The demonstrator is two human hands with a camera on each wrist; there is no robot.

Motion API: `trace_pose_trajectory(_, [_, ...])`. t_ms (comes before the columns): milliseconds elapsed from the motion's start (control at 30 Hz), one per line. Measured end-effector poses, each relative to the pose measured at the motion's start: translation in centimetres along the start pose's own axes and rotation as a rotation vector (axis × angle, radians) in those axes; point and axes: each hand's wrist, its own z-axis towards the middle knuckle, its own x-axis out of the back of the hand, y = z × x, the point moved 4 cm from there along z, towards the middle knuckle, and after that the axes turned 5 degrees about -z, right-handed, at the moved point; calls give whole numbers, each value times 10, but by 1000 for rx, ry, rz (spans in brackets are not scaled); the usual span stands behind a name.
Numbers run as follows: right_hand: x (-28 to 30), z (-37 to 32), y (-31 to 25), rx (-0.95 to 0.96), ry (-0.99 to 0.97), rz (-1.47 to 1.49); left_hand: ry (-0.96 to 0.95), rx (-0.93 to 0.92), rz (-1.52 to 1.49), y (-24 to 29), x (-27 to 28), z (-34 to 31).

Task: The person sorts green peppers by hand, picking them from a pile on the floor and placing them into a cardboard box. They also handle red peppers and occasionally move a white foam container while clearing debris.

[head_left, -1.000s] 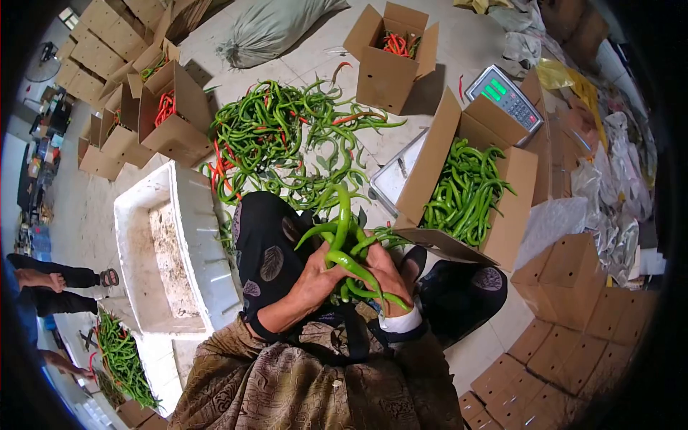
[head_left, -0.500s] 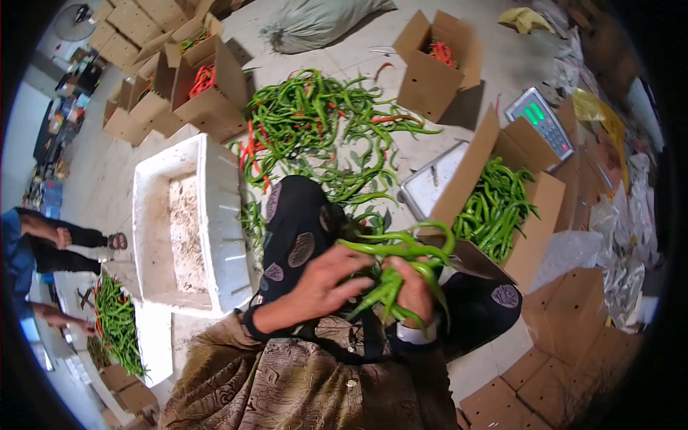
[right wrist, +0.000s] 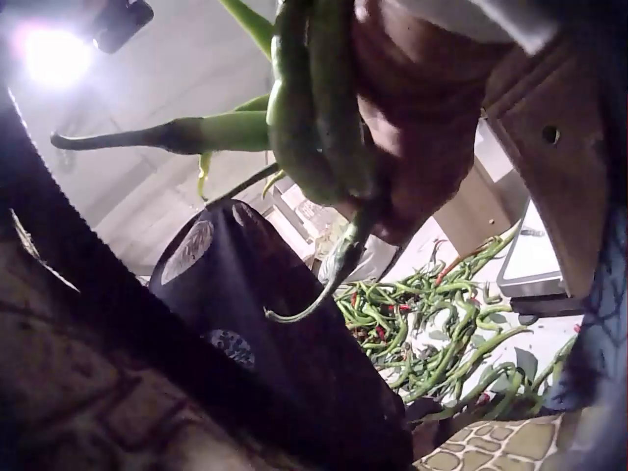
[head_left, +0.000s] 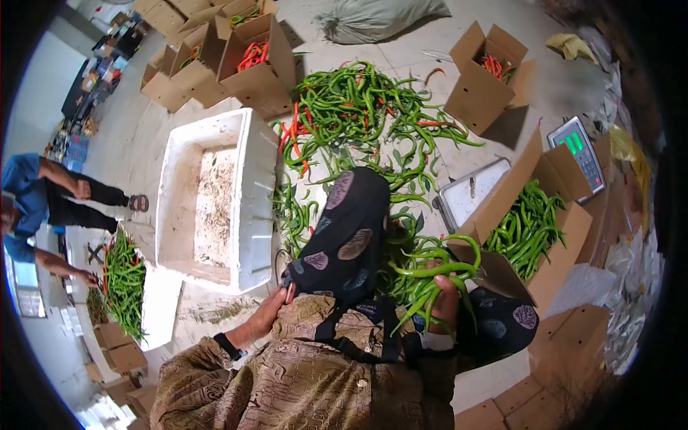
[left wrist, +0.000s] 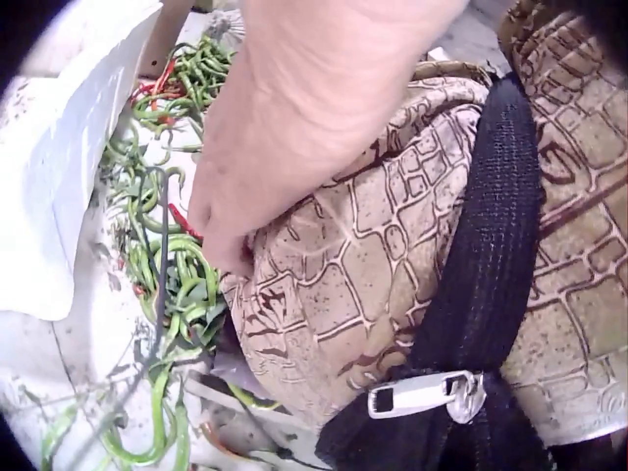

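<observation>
My right hand grips a bunch of long green chili peppers over my right thigh. In the right wrist view the peppers stick out of the curled fingers. My left hand is apart from the bunch, low at the jacket's hem beside my bent left knee. The left wrist view shows this hand against the patterned jacket, its fingertips partly hidden at the cloth's edge; I cannot tell whether it pinches anything. A loose pile of green and some red chili peppers lies ahead on the floor.
A white foam box stands to my left. At right a carton of green peppers sits by a scale. Cartons with red peppers stand farther off. Another person is at far left beside more green peppers.
My left hand has left the bunch and dropped down and left to the jacket hem. The right hand keeps the peppers, farther right. The head view has turned left.
</observation>
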Motion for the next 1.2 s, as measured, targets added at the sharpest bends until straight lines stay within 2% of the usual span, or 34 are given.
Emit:
trace_pose_trajectory(33, [-4, 1, -1, -13, -14, -5, -27, 47, -172, -1, 1, 5])
trace_pose_trajectory(67, [-6, 2, -2, -23, -22, -7, -20, 38, -178, 4, 5, 8])
trace_pose_trajectory(100, [8, 10, 9, 55, -54, 42, -56, 73, 33, 15, 3, 13])
trace_pose_trajectory(133, [10, 7, 10, 53, -50, 36, -92, 119, 240, 40, -14, 8])
trace_pose_trajectory(167, [10, 5, 10, 34, -92, 30, -21, 60, 108, 57, -36, -8])
trace_pose_trajectory(200, [8, 4, 10, 15, -140, 24, -21, 62, 94, 51, -31, -6])
trace_pose_trajectory(267, [4, 1, 10, 21, -126, 24, -200, 77, -16, 35, -13, 5])
trace_pose_trajectory(300, [3, -2, 10, 38, -104, 32, -231, 136, -239, 18, 2, 12])
trace_pose_trajectory(333, [8, -2, 10, 37, -100, 31, -231, 140, -240, 15, 0, 7])
trace_pose_trajectory(400, [20, -2, 10, -54, -183, 2, -168, -314, 173, 23, -3, -6])
trace_pose_trajectory(433, [21, -1, 12, -66, -201, 32, -121, -351, 394, 26, -3, -8])
trace_pose_trajectory(467, [21, -1, 15, -77, -211, 29, -109, -353, 384, 28, 0, -6])
trace_pose_trajectory(533, [25, -1, 18, -57, -125, 2, -93, -173, 37, 18, 11, 8])
trace_pose_trajectory(567, [23, 0, 19, -58, -126, 3, -92, -246, 20, 14, 13, 17])
trace_pose_trajectory(600, [20, -2, 19, -72, -122, -14, -92, -243, 21, 7, 21, 21])
trace_pose_trajectory(667, [23, -3, 19, -89, -117, -42, -169, -69, 64, 0, 16, 20])
trace_pose_trajectory(700, [25, -2, 21, -75, -156, -20, -170, -72, 63, 3, 17, 16])
trace_pose_trajectory(767, [26, -4, 22, -61, -196, -3, -203, -133, 303, 19, 12, -2])
trace_pose_trajectory(800, [26, -6, 22, -74, -204, 64, -202, -135, 296, 21, 20, 3])
trace_pose_trajectory(867, [23, -8, 21, -87, -219, 136, -428, 66, 70, 24, 45, 23])
trace_pose_trajectory(900, [23, -10, 19, -68, -210, 98, -404, 82, -115, 29, 59, 39])
trace_pose_trajectory(933, [25, -14, 18, -48, -197, 58, -331, -12, -213, 46, 67, 45])
trace_pose_trajectory(1000, [53, -7, 27, -49, -224, 36, -89, -118, -109, 62, 76, 72])
trace_pose_trajectory(1067, [65, -4, 31, 44, -109, -122, -40, -128, 247, 47, 88, 128])
trace_pose_trajectory(1100, [68, -5, 31, 35, -108, -127, -25, -166, 565, 9, 114, 185])
trace_pose_trajectory(1133, [71, -6, 30, 36, -89, -284, -13, -199, 884, -25, 135, 229])
trace_pose_trajectory(1167, [72, -4, 28, 45, -74, -442, -27, -86, 1103, -35, 131, 244])
trace_pose_trajectory(1200, [53, -4, 20, 47, -75, -447, -44, 29, 1321, -40, 123, 254])
